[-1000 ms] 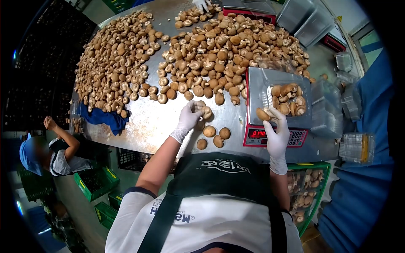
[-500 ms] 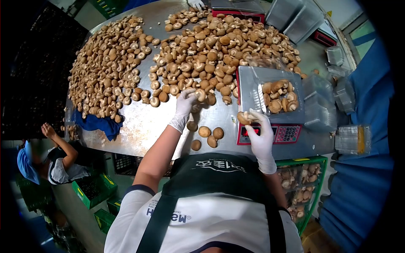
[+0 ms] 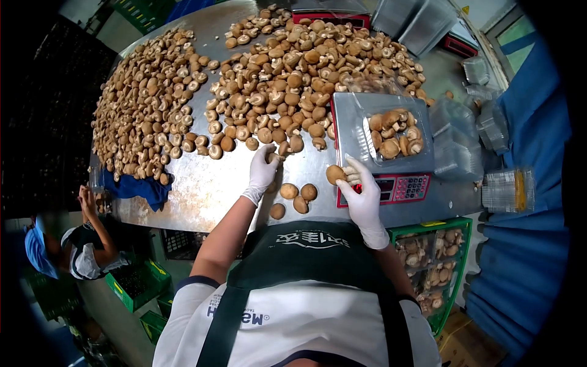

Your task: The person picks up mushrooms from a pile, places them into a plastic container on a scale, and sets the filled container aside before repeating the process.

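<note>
My right hand (image 3: 363,199), in a white glove, pinches a shiitake mushroom (image 3: 335,174) by the front edge of the scale (image 3: 342,131). The brown cap faces up. On the scale, a clear plastic tray (image 3: 374,136) holds several mushrooms (image 3: 396,131). My left hand (image 3: 263,171), gloved too, is at the near edge of the large pile, its fingers closed around a mushroom (image 3: 274,158) that they partly hide. Another mushroom (image 3: 284,148) lies just beyond those fingertips. Several loose mushrooms (image 3: 299,203) rest on the metal table between my hands and my apron.
Two big heaps of mushrooms (image 3: 143,104) cover much of the table (image 3: 195,189). Clear trays (image 3: 455,137) are stacked right of the scale. A blue cloth (image 3: 137,189) lies at the left edge. A green crate (image 3: 460,260) holds packed trays below right. Another person (image 3: 92,238) is at left.
The view has shifted slightly. My left fingers have left the pale-sided mushroom at the pile and closed on one nearer me. In my right hand the mushroom has turned, showing its cap.
</note>
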A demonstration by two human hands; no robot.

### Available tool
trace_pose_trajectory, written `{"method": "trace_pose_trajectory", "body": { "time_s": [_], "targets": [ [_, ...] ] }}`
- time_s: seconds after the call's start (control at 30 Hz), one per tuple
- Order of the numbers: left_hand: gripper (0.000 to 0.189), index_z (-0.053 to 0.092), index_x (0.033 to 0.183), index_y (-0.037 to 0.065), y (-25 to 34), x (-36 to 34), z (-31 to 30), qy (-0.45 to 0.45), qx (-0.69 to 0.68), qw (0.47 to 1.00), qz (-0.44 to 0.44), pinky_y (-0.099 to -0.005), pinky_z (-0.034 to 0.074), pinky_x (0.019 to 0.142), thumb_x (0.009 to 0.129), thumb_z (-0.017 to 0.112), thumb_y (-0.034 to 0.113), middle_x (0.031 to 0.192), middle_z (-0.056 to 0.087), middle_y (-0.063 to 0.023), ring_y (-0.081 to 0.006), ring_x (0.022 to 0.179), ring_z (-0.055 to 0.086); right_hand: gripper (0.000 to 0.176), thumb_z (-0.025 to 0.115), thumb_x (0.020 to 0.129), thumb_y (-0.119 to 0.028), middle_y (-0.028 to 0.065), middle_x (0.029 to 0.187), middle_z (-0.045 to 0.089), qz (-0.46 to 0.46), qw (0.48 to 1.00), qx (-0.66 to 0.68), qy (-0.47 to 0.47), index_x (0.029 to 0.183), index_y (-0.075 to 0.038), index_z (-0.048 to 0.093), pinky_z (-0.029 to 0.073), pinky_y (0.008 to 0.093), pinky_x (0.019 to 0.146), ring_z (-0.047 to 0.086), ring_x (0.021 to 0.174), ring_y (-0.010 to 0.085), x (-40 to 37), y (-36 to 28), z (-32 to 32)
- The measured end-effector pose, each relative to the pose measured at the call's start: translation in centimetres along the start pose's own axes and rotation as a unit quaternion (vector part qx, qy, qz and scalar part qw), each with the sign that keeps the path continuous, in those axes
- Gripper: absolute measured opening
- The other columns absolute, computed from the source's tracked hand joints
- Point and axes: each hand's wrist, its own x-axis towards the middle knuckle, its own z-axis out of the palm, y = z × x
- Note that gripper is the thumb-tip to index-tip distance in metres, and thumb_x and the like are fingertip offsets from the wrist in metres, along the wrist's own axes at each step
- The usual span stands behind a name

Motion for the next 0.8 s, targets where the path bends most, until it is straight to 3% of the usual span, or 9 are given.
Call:
{"method": "trace_pose_trajectory", "body": {
  "time_s": [0.17,0.33,0.47,0.5,0.6,0.67,0.73,0.77,0.8],
  "targets": [
    [0.027,0.061,0.123,0.0,2.4,-2.0,-1.8,-0.09,-0.107,0.979,-0.15,-0.0291,0.052,0.089,0.097,0.058,0.009,0.106,0.068,-0.011,-0.0163,0.098,0.065,0.046,0.067,0.087,0.002,0.0108,0.107,0.067,0.058,0.998,0.015,-0.008,0.132,-0.001,0.057,0.053,0.0272,0.079,0.063,0.089,0.0146,-0.1,0.8,0.6],
    [0.029,0.058,0.127,-0.001,-1.4,-3.1,-3.5,-0.12,-0.119,0.982,-0.084,-0.0289,0.049,0.095,0.104,0.046,0.01,0.112,0.068,-0.0103,-0.0163,0.104,0.063,0.045,0.065,0.09,0.0,0.0091,0.11,0.066,0.054,0.994,0.004,-0.092,0.133,-0.005,0.058,0.052,0.0272,0.082,0.062,0.091,0.0138,0.4,1.7,3.6],
    [0.03,0.056,0.13,-0.002,-2.0,-4.1,-4.3,-0.092,-0.207,0.965,-0.134,-0.0288,0.05,0.094,0.103,0.047,0.007,0.115,0.066,-0.0098,-0.017,0.105,0.062,0.041,0.063,0.089,-0.004,0.0119,0.111,0.062,0.01,0.987,-0.093,-0.13,0.129,-0.006,0.06,0.051,0.0306,0.087,0.062,0.095,0.0228,1.9,3.6,7.5],
    [0.031,0.055,0.131,-0.002,-1.8,-4.4,-4.4,-0.088,-0.229,0.957,-0.154,-0.0287,0.05,0.093,0.102,0.047,0.007,0.116,0.066,-0.0098,-0.017,0.104,0.062,0.036,0.059,0.091,-0.006,0.0156,0.112,0.062,0.003,0.988,-0.085,-0.13,0.126,-0.005,0.06,0.05,0.0357,0.091,0.062,0.099,0.0304,2.2,4.0,8.3],
    [0.034,0.053,0.133,-0.001,-1.1,-5.8,-4.1,-0.101,-0.222,0.962,-0.123,-0.0286,0.051,0.093,0.1,0.051,0.005,0.12,0.064,-0.01,-0.0167,0.105,0.061,0.033,0.055,0.093,-0.008,0.0176,0.113,0.062,-0.001,0.968,-0.178,-0.175,0.125,-0.004,0.061,0.049,0.04,0.092,0.062,0.1,0.0349,2.5,8.9,10.4],
    [0.043,0.052,0.136,0.002,-0.2,-6.5,-3.9,-0.136,-0.207,0.954,-0.172,-0.0298,0.05,0.097,0.094,0.06,0.004,0.119,0.063,-0.0099,-0.0184,0.11,0.059,0.032,0.055,0.092,-0.011,0.0187,0.113,0.062,0.019,0.955,-0.228,-0.189,0.124,-0.005,0.061,0.048,0.0441,0.093,0.06,0.103,0.0372,2.7,9.9,10.6],
    [0.051,0.052,0.138,0.004,0.3,-7.5,-2.8,-0.105,-0.134,0.979,-0.11,-0.0321,0.049,0.099,0.09,0.067,0.008,0.119,0.061,-0.0119,-0.023,0.111,0.06,0.033,0.058,0.091,-0.012,0.0179,0.112,0.062,0.006,0.944,-0.271,-0.188,0.123,-0.005,0.062,0.047,0.0445,0.093,0.06,0.104,0.0369,3.7,8.4,10.5],
    [0.053,0.054,0.134,0.005,-0.6,-7.5,-2.4,-0.069,-0.012,0.997,-0.017,-0.035,0.049,0.097,0.085,0.072,0.014,0.118,0.06,-0.0155,-0.0289,0.109,0.061,0.034,0.06,0.09,-0.012,0.0172,0.112,0.062,-0.023,0.949,-0.265,-0.169,0.123,-0.006,0.062,0.047,0.0446,0.093,0.059,0.105,0.0368,4.3,7.5,10.8],
    [0.051,0.055,0.133,0.006,0.3,-7.6,-2.4,-0.079,0.035,0.996,-0.032,-0.0345,0.049,0.097,0.086,0.072,0.014,0.121,0.058,-0.0157,-0.0285,0.111,0.06,0.034,0.061,0.089,-0.012,0.0166,0.112,0.062,-0.052,0.953,-0.257,-0.15,0.122,-0.006,0.063,0.047,0.0448,0.093,0.059,0.105,0.0368,5.0,6.5,11.3]
  ]
}}
